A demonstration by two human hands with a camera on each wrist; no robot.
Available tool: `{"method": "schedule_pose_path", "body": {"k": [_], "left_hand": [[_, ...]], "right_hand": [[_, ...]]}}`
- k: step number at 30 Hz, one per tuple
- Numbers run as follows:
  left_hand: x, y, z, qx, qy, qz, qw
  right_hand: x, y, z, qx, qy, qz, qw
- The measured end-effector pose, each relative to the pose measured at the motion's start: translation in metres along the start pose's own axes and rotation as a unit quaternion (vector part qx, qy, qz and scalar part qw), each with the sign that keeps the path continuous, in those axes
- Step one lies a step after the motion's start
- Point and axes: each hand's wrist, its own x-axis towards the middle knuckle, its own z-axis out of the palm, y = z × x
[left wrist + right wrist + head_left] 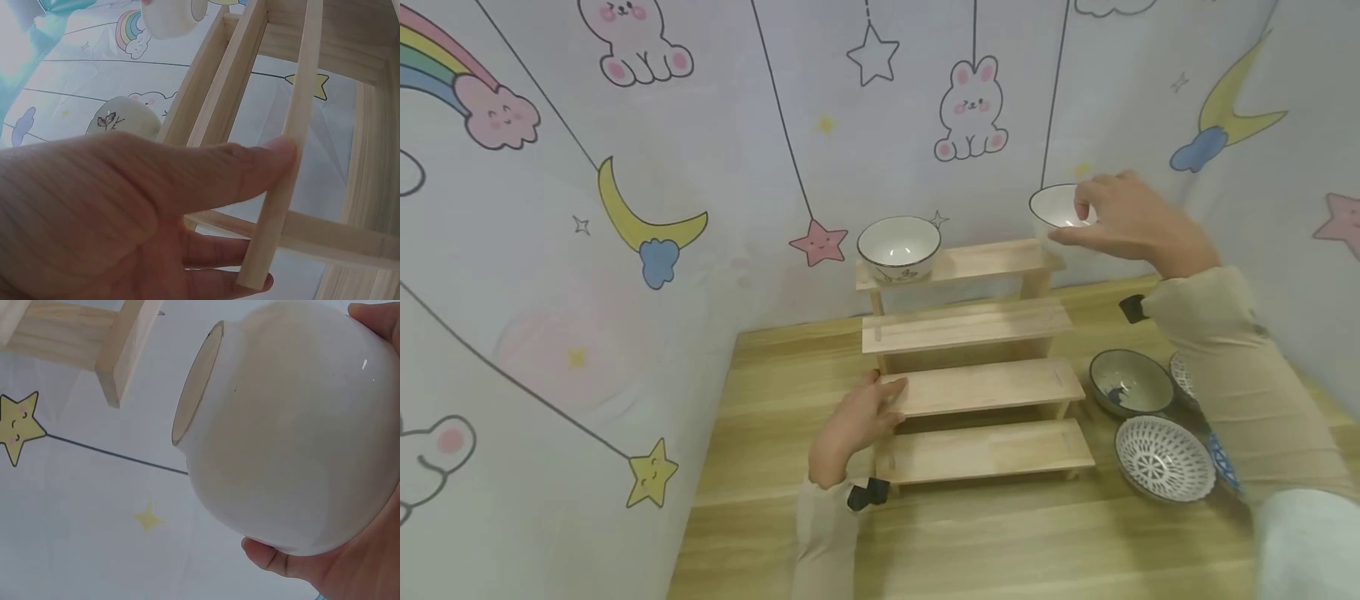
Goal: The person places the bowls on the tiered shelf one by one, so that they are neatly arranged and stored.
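My right hand (1127,221) holds a white bowl (1051,207) by its side, close to the right end of the top step of a wooden tiered shelf (973,387). In the right wrist view the bowl (294,431) shows its plain outside and foot ring, with fingers and thumb on opposite sides. A gap separates the foot ring from the board's end there. Lower down, my left hand (853,425) pinches the left end of a step board (281,187), thumb on one face and fingers behind it. Another white bowl (898,246) with a dark rim and leaf drawing stands on the top step's left end.
Right of the shelf on the wood-grain table (970,542) are a grey-green bowl (1131,383) and a white patterned bowl (1165,458). More patterned dishes are partly hidden behind the right sleeve (1262,392). A wall (715,100) with cartoon drawings rises behind the shelf.
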Motion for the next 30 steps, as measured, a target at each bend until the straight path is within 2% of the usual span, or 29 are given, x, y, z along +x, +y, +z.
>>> {"method": "schedule_pose_path", "body": {"k": [6, 10, 13, 19, 30], "left_hand": [[0.000, 0.000, -0.001, 0.002, -0.007, 0.000, 1.0000], [-0.001, 0.000, -0.001, -0.002, -0.011, -0.012, 0.9999], [-0.002, 0.001, 0.000, -0.007, -0.013, -0.020, 0.9997], [-0.003, 0.000, 0.000, -0.006, -0.014, -0.013, 0.9998], [0.001, 0.003, -0.003, -0.001, -0.010, -0.006, 0.9999]], "right_hand": [[0.012, -0.009, 0.010, -0.009, 0.014, -0.022, 1.000], [0.019, -0.016, 0.018, -0.010, 0.026, -0.032, 0.999], [0.023, -0.020, 0.024, -0.009, 0.022, -0.034, 0.999], [0.030, -0.026, 0.033, 0.001, 0.015, -0.039, 0.999], [0.036, -0.031, 0.037, 0.030, -0.004, -0.025, 0.999]]}}
